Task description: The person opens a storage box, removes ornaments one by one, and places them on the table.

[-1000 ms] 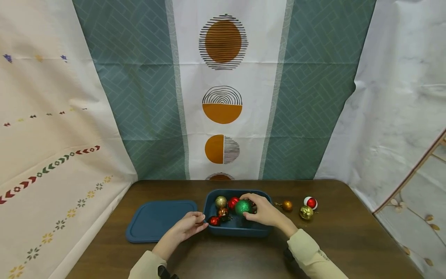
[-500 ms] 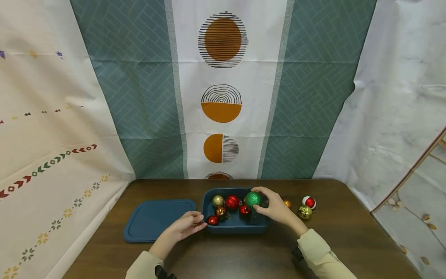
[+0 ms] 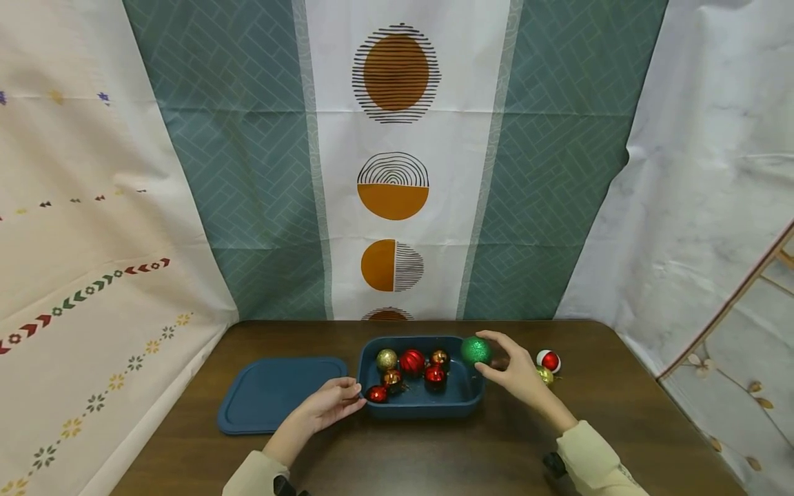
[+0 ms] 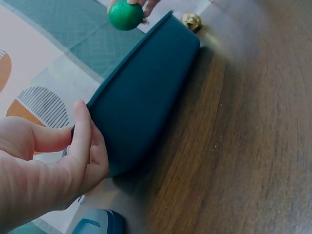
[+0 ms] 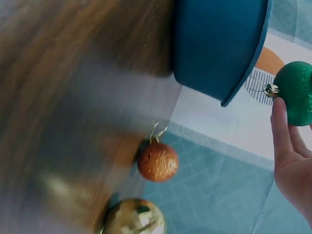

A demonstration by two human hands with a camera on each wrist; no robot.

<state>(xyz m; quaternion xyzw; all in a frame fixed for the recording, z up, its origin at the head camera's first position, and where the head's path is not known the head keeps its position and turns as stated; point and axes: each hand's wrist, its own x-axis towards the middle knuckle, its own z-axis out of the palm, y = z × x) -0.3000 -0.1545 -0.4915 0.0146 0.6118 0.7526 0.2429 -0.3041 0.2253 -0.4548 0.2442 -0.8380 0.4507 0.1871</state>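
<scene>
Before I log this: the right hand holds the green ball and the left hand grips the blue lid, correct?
No: the left hand grips the blue box by its edge, not the lid, as the left wrist view shows. The right hand holds the green ball.

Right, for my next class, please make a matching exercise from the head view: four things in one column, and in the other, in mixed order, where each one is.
Things
1. Green ball
2. Lid
3. Red-and-white ball
4. Striped red ball

Places
A. On the table, to the left of the box
B. Inside the box
C. Held in the right hand
D. On the table, to the right of the box

Right pairs: 1-C, 2-A, 3-D, 4-B
</scene>
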